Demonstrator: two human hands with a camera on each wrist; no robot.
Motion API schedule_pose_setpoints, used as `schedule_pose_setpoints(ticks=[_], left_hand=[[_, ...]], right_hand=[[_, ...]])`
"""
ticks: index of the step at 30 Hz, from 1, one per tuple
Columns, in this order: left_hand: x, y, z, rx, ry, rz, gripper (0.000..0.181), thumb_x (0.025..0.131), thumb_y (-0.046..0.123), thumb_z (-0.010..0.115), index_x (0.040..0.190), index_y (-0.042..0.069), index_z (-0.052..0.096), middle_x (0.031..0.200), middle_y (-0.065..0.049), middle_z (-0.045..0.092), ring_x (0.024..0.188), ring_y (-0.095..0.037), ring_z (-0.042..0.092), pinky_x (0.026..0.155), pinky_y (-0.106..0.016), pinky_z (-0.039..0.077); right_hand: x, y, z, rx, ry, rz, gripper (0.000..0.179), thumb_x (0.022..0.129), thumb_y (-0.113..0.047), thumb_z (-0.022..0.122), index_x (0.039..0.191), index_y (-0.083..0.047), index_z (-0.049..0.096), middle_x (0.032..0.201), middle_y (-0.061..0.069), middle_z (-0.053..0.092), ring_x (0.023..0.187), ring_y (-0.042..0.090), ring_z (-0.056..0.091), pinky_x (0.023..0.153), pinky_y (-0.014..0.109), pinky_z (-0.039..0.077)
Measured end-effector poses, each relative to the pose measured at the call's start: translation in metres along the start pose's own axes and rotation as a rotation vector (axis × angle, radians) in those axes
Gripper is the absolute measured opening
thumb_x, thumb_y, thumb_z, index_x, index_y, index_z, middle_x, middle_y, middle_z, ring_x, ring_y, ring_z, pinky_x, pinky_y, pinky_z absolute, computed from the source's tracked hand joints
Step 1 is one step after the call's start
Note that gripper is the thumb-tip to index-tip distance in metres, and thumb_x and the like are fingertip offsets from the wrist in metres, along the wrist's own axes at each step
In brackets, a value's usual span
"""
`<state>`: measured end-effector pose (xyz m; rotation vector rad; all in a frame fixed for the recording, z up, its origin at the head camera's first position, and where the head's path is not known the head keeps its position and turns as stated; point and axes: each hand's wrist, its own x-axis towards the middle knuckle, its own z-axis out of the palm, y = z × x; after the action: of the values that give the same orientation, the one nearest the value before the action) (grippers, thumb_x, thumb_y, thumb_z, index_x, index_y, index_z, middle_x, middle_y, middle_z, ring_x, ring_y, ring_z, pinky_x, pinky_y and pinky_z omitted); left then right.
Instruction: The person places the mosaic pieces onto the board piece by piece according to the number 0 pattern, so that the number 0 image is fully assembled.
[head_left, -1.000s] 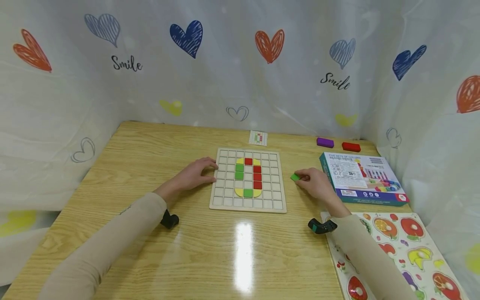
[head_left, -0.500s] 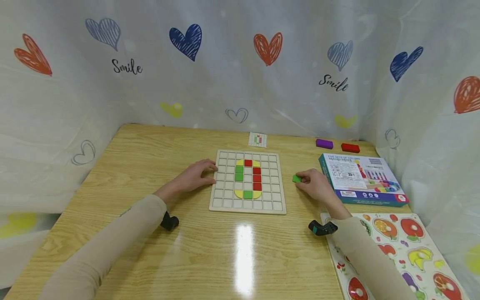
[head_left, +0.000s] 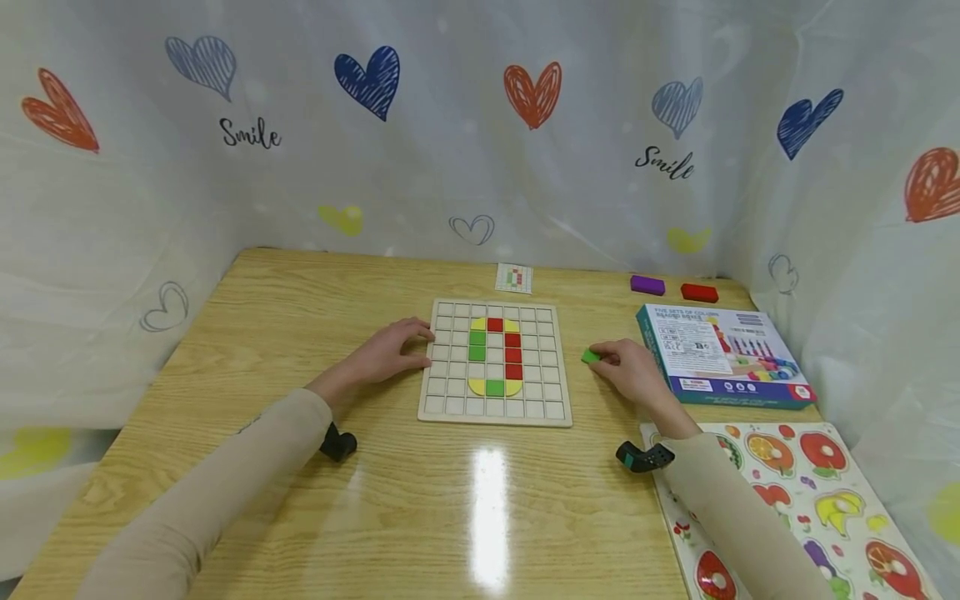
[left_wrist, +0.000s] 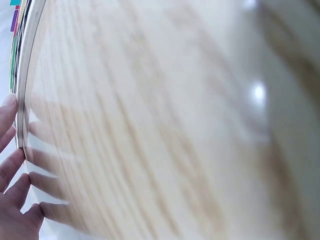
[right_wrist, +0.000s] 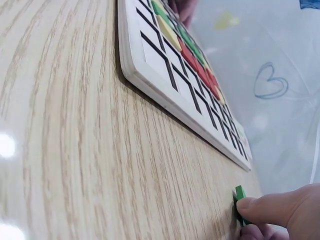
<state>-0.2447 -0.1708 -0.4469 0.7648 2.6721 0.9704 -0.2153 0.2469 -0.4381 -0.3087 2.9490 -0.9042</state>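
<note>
A square wooden grid board (head_left: 450, 405) lies mid-table. Red, green and yellow tiles form a ring on it, with a red tile (head_left: 513, 356) among those on its right side. My left hand (head_left: 390, 350) rests at the board's left edge; in the left wrist view its fingertips (left_wrist: 15, 162) are right at that edge. To the right of the board, my right hand (head_left: 628, 365) pinches a small green tile (head_left: 589, 356) between thumb and fingers. In the right wrist view the green tile (right_wrist: 239, 192) is tilted close over the tabletop, partly hidden by the thumb.
Behind the board lies a small pattern card (head_left: 514, 278). At the back right are a purple block (head_left: 647, 285) and a red block (head_left: 699, 292), near a boxed toy set (head_left: 727, 354). A fruit puzzle board (head_left: 795, 483) lies under the right forearm.
The right hand keeps its grip on the green tile, which has tilted slightly between the fingers. The left hand stays at the board's edge.
</note>
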Motion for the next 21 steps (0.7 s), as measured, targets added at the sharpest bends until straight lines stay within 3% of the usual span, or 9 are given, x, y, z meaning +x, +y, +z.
schedule_pose_setpoints(ticks=[12, 21], left_hand=[[0.0, 0.001, -0.001, 0.002, -0.002, -0.01, 0.041, 0.093, 0.024, 0.069, 0.128, 0.005, 0.059, 0.146, -0.018, 0.044, 0.141, -0.036, 0.03, 0.116, -0.054, 0.021], [-0.001, 0.003, -0.001, 0.0, -0.005, -0.014, 0.041, 0.093, 0.023, 0.069, 0.128, 0.005, 0.059, 0.146, -0.019, 0.044, 0.142, -0.037, 0.029, 0.116, -0.054, 0.019]], right_hand=[[-0.006, -0.006, 0.004, 0.074, 0.015, 0.012, 0.032, 0.093, -0.01, 0.067, 0.123, 0.0, 0.067, 0.115, 0.02, 0.06, 0.103, 0.033, 0.06, 0.085, 0.048, 0.05], [-0.008, -0.025, 0.005, 0.064, 0.042, -0.01, 0.032, 0.093, -0.014, 0.068, 0.124, -0.006, 0.068, 0.117, 0.018, 0.059, 0.103, 0.033, 0.064, 0.089, 0.049, 0.051]])
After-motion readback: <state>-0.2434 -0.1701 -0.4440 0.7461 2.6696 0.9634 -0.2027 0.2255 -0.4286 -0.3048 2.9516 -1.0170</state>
